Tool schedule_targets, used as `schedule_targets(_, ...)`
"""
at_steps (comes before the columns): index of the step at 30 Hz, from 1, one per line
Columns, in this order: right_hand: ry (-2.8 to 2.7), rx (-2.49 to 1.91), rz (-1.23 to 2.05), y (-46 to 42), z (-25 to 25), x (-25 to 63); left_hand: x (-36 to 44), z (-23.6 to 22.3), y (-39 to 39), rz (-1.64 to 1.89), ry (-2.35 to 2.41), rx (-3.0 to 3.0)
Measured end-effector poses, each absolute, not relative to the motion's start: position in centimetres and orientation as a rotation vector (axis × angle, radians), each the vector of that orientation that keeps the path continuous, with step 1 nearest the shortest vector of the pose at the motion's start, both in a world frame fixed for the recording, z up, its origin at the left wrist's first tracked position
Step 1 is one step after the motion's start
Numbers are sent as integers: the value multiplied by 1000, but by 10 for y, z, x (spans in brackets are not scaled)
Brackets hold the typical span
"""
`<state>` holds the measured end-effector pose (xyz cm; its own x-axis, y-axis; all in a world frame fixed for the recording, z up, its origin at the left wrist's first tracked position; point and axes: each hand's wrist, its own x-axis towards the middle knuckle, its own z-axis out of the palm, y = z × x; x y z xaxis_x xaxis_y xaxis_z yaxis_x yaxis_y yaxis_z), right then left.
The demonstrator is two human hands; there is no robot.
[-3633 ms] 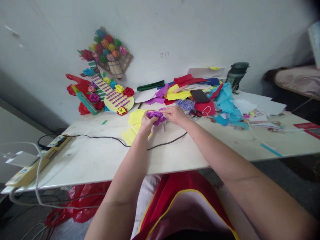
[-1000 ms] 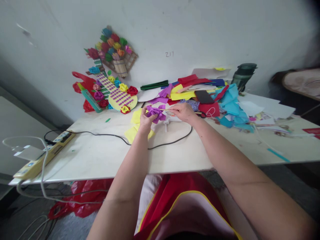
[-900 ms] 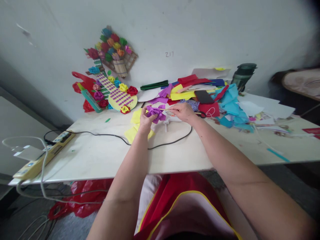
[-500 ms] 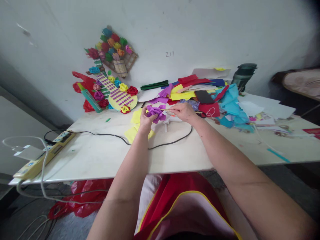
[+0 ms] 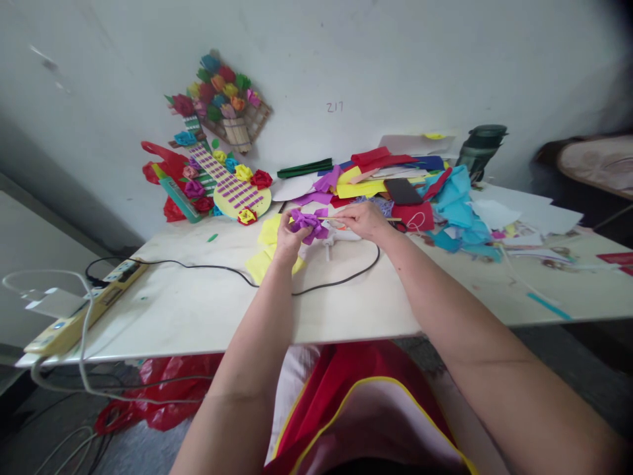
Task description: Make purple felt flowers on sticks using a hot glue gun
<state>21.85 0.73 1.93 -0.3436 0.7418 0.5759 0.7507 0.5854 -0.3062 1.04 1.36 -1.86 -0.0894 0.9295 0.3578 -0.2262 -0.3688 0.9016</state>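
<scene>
Over the tabletop (image 5: 198,316), my left grip (image 5: 289,239) and right grip (image 5: 364,220) held, respectively, the purple flower (image 5: 310,225) and the thin stick (image 5: 328,218) reaching to it; I judged that too hard a push could tear the flower.

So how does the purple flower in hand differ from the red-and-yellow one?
The purple flower looks larger and more spread out; the red-and-yellow flower smaller and compact. The left hand holds the purple flower, while the red-and-yellow flower sits at the guitar-shaped craft's edge. Both look like paper.
</scene>
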Motion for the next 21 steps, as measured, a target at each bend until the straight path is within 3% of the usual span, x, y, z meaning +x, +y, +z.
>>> schedule_targets(21, -2228, -1234, -112, 6, 31, 232, 12, -11, 2, 1474, 892, 1373)
